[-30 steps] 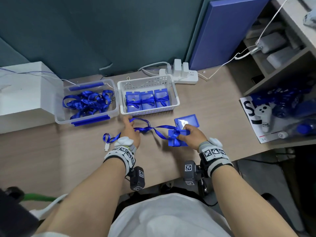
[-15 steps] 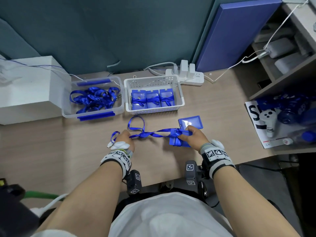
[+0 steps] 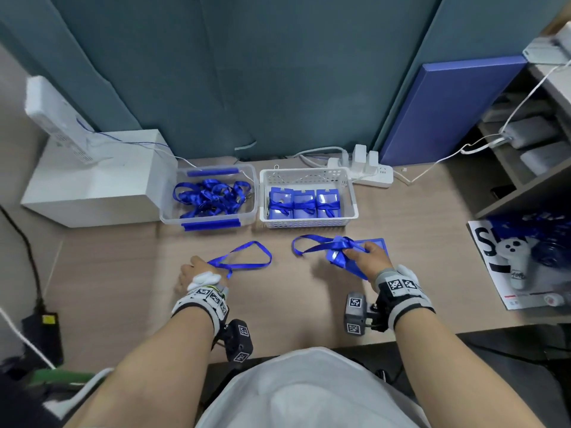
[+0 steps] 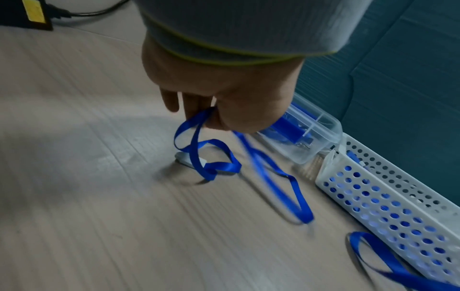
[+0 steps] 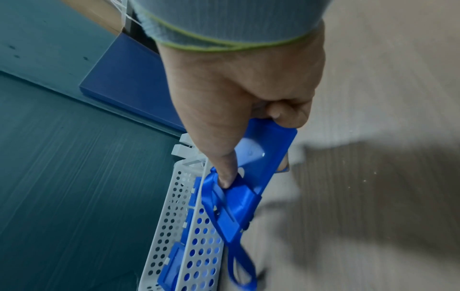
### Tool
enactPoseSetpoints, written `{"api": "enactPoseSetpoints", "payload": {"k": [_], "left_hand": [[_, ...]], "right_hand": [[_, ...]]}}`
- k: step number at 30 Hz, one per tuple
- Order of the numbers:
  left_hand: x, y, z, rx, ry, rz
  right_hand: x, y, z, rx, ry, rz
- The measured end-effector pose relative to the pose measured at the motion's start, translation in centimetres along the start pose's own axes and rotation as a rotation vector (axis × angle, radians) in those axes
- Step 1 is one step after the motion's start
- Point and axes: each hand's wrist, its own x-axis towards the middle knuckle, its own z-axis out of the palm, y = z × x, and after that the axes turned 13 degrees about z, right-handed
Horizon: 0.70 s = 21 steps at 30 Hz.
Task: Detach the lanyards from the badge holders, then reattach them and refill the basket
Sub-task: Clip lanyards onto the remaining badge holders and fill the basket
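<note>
My left hand pinches one end of a loose blue lanyard, whose loop lies on the table to its right. In the left wrist view the left hand holds the lanyard above its white clip on the wood. My right hand grips a blue badge holder with a second lanyard bunched on it. In the right wrist view the thumb of the right hand presses that ribbon onto the badge holder. Another holder lies under my right hand.
A white basket behind my hands holds three wrapped badge holders. Left of it a clear box holds several lanyards. A white box stands far left, a power strip at the back, a magazine with a white controller at right.
The lanyard that stretched between both hands now hangs only from my left hand, which has moved left. My right hand keeps the holder and has lifted it slightly.
</note>
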Motion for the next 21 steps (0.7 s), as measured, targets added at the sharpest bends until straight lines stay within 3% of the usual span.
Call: {"api": "enactPoseSetpoints", "payload": {"k": [4, 10, 16, 21], "left_hand": [[-1.7, 2.5, -1.0, -0.021, -0.017, 0.237], [-3.3, 7.8, -1.1, -0.491, -0.374, 0.785], [-4.1, 10.6, -2.0, -0.561, -0.485, 0.953], [-3.9, 10.3, -2.3, -0.559, -0.409, 0.899]], "right_hand": [[-1.0, -1.3, 0.8, -0.116, -0.049, -0.08], [-3.3, -3.5, 2.8, -0.33, -0.089, -0.195], [-5.8, -4.5, 4.0, -0.478, -0.111, -0.327], [-6.6, -4.7, 4.1, -0.521, -0.158, -0.382]]}}
